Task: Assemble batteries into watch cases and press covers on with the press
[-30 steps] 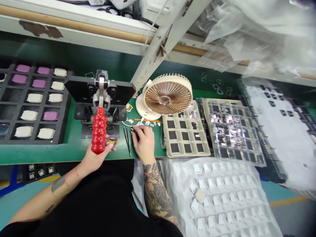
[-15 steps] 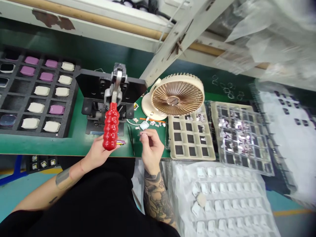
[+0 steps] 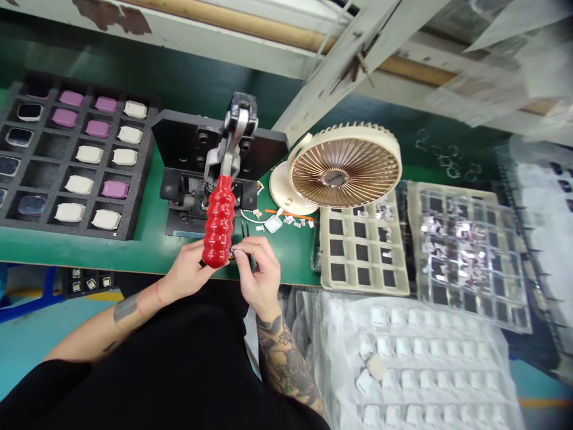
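Observation:
My left hand (image 3: 188, 272) is closed around a small watch case, mostly hidden behind the red grip; only a dark and yellowish edge shows beside the grip. My right hand (image 3: 259, 275) has its thumb and forefinger pinched together at that edge. Whatever lies between those fingertips is too small to name. Just above both hands, the ribbed red handle (image 3: 218, 224) of a black toggle press (image 3: 183, 191) points toward me. A pair of dark tweezers (image 3: 244, 228) lies on the green bench, partly covered by my right hand.
On the left, a grey foam tray (image 3: 129, 230) holds purple and white watch cases. A cream desk fan (image 3: 344, 167) stands behind small scraps. Compartment boxes (image 3: 326, 263) with tiny parts are on the right, above a white sheet tray (image 3: 340, 334) of pale pieces.
My right hand has moved left, from beside the tweezers to the watch case in my left hand. The view has shifted, so the bench things appear further right.

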### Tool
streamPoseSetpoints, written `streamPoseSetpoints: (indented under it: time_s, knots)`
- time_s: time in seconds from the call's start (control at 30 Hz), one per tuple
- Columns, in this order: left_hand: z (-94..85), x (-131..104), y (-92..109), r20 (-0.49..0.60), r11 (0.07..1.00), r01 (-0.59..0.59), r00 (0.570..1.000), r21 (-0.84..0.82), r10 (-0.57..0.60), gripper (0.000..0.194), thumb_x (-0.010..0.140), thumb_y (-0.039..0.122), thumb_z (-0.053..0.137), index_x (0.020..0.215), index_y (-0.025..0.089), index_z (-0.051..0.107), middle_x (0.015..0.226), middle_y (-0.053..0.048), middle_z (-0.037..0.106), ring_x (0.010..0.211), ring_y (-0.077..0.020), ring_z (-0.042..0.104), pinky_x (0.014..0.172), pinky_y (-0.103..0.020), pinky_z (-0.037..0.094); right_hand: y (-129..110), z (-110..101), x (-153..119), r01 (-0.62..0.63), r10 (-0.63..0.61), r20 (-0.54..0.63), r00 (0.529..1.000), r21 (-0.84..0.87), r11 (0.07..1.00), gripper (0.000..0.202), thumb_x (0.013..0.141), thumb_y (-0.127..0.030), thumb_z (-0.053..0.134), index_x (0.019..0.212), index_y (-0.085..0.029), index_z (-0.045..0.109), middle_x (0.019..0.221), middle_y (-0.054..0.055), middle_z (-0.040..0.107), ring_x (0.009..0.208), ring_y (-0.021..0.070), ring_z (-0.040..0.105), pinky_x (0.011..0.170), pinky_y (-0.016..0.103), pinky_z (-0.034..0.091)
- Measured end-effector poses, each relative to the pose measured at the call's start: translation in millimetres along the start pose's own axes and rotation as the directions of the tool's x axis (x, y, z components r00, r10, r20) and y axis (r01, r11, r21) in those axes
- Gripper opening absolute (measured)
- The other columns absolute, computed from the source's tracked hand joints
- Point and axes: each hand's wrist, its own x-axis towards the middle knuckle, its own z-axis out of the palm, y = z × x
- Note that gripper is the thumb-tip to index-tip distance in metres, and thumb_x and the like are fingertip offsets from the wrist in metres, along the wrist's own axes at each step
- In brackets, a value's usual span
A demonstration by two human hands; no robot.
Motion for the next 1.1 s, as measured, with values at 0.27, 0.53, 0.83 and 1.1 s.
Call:
streamPoseSetpoints:
  time_s: [0.27, 0.53, 0.83, 1.1]
  knots:
    - [-4.8, 0, 1, 0.037, 0.996, 0.06, 0.998, -0.069, -0.057, 0.017, 0.11, 0.031, 0.066, 0.113, 0.019, 0.077, 0.094, -0.004, 0.074, 0.084, -0.0181, 0.068, 0.083, -0.029, 0.055, 10, -6, -3, 0.328, -0.266, 0.252, 0.93, -0.25, 0.911, 0.036, 0.101, -0.025, 0.078, 0.137, -0.026, 0.071, 0.124, 0.011, 0.076, 0.108, 0.0276, 0.074, 0.089, 0.045, 0.062]
    - [-9.4, 2, -1, 0.056, 0.998, 0.056, 0.997, -0.041, -0.053, 0.023, 0.11, 0.036, 0.063, 0.103, 0.018, 0.075, 0.086, -0.003, 0.07, 0.077, -0.0178, 0.064, 0.079, -0.03, 0.052, 14, 4, -5, 0.513, -0.428, 0.289, 0.856, -0.386, 0.767, 0.04, 0.1, -0.022, 0.077, 0.139, -0.019, 0.066, 0.111, 0.012, 0.08, 0.104, 0.029, 0.074, 0.087, 0.045, 0.063]
    - [-11.2, -5, -10, -0.012, 0.981, 0.146, 0.989, -0.128, -0.149, 0.025, 0.1, 0.037, 0.08, 0.116, 0.017, 0.078, 0.1, -0.007, 0.084, 0.082, -0.0198, 0.079, 0.078, -0.029, 0.064, -4, -6, -37, 0.267, -0.257, 0.085, 0.963, -0.451, 0.852, 0.057, 0.106, -0.046, 0.072, 0.155, -0.02, 0.058, 0.138, 0.014, 0.075, 0.123, 0.0264, 0.074, 0.101, 0.042, 0.065]
    - [-11.6, -7, -7, 0.092, 0.985, 0.158, 0.984, -0.067, -0.152, 0.048, 0.097, 0.038, 0.084, 0.14, 0.019, 0.073, 0.124, -0.012, 0.085, 0.111, -0.0263, 0.083, 0.106, -0.04, 0.067, -35, -142, -139, -0.342, -0.054, -0.54, 0.84, -0.605, 0.719, 0.031, 0.106, -0.028, 0.068, 0.136, -0.029, 0.073, 0.121, 0.009, 0.078, 0.111, 0.0267, 0.077, 0.098, 0.047, 0.067]
